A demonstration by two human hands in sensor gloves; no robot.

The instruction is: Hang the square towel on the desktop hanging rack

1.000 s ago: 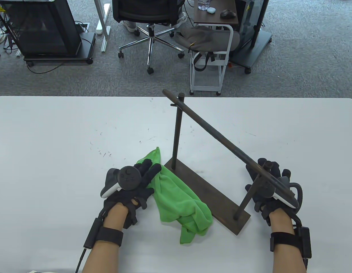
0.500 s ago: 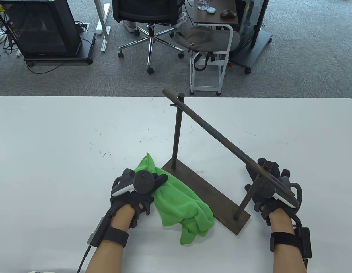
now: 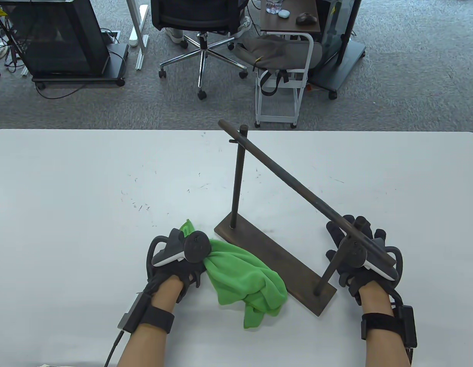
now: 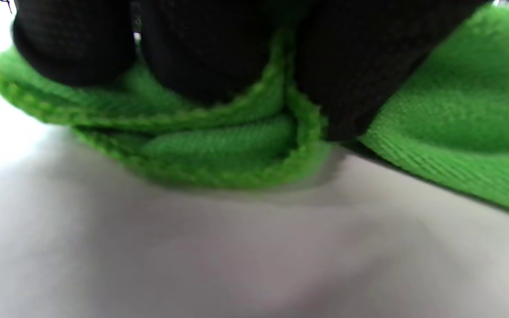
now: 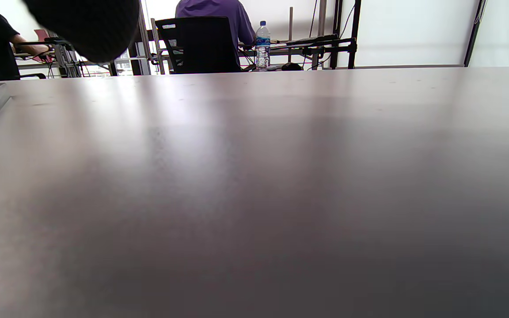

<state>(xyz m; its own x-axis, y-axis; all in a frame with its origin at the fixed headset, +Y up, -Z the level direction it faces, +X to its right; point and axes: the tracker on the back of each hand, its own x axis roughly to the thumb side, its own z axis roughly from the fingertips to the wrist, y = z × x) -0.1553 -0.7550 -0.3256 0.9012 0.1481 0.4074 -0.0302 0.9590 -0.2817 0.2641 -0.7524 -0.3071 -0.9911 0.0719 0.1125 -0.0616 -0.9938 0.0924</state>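
Two hands: left hand (image 3: 181, 257) fingers (image 4: 201, 57) pinch soft, light towel (image 3: 246, 275) hem; right hand (image 3: 364, 257) grip unclear beside rack (image 3: 274, 263).

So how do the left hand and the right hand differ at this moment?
The left hand grips the green towel, its fingers curled into the cloth; the right hand holds nothing and lies flat on the table. The left hand is left of the rack, the right hand behind its near post. Both wear black gloves with trackers.
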